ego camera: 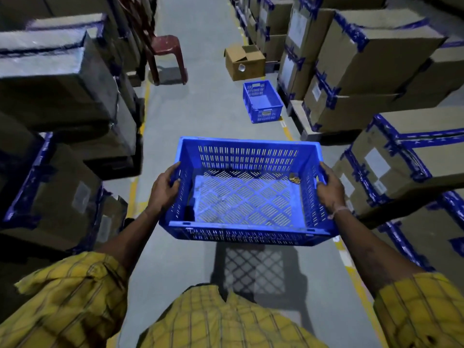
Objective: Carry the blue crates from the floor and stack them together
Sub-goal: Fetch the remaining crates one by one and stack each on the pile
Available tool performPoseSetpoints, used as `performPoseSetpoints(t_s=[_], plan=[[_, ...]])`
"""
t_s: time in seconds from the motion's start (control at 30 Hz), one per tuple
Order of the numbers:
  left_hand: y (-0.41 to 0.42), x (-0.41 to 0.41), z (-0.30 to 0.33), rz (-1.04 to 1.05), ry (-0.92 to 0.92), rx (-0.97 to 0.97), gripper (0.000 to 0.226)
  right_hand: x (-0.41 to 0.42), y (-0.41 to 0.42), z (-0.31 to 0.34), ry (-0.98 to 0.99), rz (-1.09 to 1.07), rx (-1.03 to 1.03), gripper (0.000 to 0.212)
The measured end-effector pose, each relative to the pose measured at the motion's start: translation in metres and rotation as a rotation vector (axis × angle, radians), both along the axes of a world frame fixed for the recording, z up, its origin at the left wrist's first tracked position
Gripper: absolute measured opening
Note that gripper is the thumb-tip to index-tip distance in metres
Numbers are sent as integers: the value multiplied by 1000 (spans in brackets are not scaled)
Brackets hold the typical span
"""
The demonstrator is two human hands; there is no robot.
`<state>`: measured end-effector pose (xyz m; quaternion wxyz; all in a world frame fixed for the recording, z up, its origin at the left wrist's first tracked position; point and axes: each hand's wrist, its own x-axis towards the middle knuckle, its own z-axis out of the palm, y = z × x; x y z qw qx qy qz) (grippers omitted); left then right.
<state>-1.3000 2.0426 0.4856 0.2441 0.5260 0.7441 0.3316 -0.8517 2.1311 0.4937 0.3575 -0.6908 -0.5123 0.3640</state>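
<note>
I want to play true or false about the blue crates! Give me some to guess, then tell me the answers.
1. Both hands, left hand and right hand, hold the carried crate. True.
2. The carried crate is full of boxes. False: almost empty, just a small brownish scrap.
3. Another blue crate sits on the floor ahead. True.
4. That floor crate is stacked on the red stool. False: it stands apart, near the open cardboard box.

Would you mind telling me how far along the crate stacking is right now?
No stack shows yet. In hand: the left hand and right hand grip the side handles of one empty blue crate, held above the floor. Left: a second blue crate sits on the floor ahead, beside the boxes.
</note>
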Motion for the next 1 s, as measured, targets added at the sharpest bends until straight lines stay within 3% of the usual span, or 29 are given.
performPoseSetpoints(t_s=[0.23,0.57,1.0], plan=[[153,-55,-24,8,-126,-23,50,-52,157,-16,-67,15,-8,61],[395,-151,-18,-69,-1,-49,50,-138,367,-23,-129,-67,-25,61],[704,-190,-21,-134,-82,-91,49,-176,644,-64,0,-158,-38,54]])
